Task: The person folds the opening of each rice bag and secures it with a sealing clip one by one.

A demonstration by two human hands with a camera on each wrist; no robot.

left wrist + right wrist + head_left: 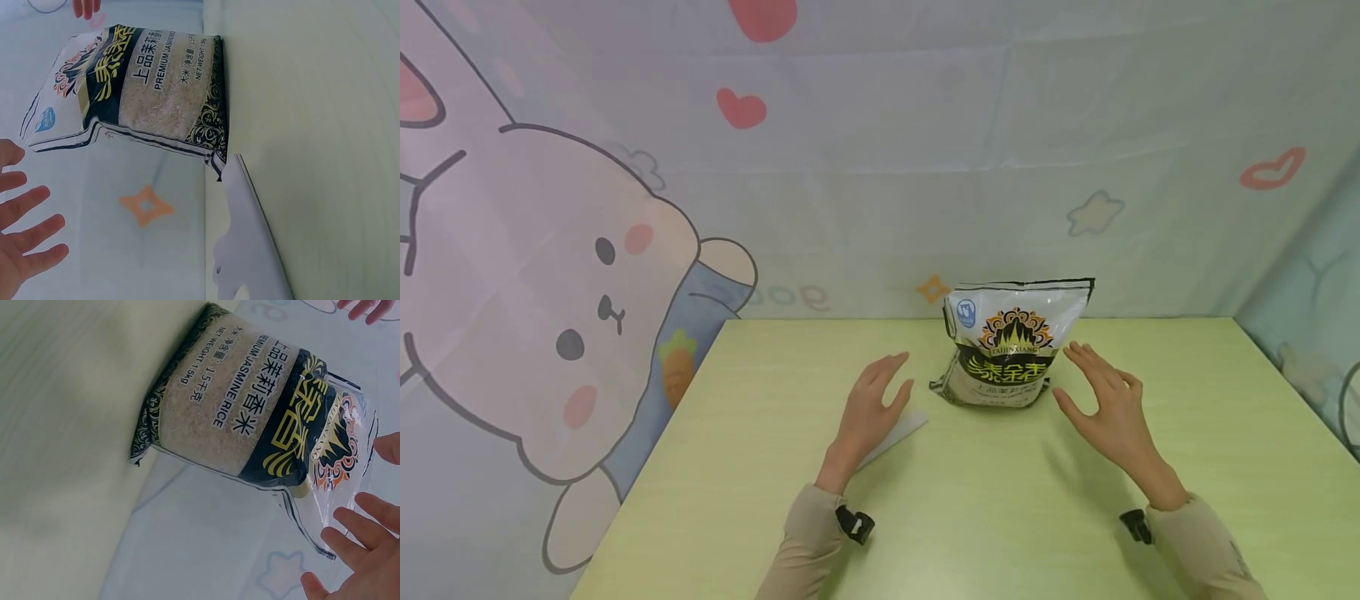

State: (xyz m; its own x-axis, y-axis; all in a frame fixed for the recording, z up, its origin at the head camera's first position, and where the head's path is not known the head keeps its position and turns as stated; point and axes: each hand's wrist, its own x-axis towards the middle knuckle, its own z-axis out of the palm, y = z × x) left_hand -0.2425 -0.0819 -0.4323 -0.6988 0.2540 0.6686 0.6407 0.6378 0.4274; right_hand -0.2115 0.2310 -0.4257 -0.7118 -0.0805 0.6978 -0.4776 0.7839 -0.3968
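A bag of jasmine rice [1000, 350] stands upright near the table's far edge, its white top crimped flat; rice shows through its clear lower part in the left wrist view [165, 94]. My left hand [868, 408] hovers to the left of the bag, fingers spread and apart from it. On the other side, my right hand [1108, 417] is held close to the bag's right edge with fingers extended; contact cannot be made out. Neither hand holds anything. Below my left hand lies a thin, flat white object [898, 433], partly hidden by the hand.
The pale yellow-green table [985, 517] ends at a fabric backdrop [880, 183] printed with a rabbit, hearts and stars. Each wrist carries a small black camera, one by the left sleeve [812, 525] and one by the right sleeve [1195, 533].
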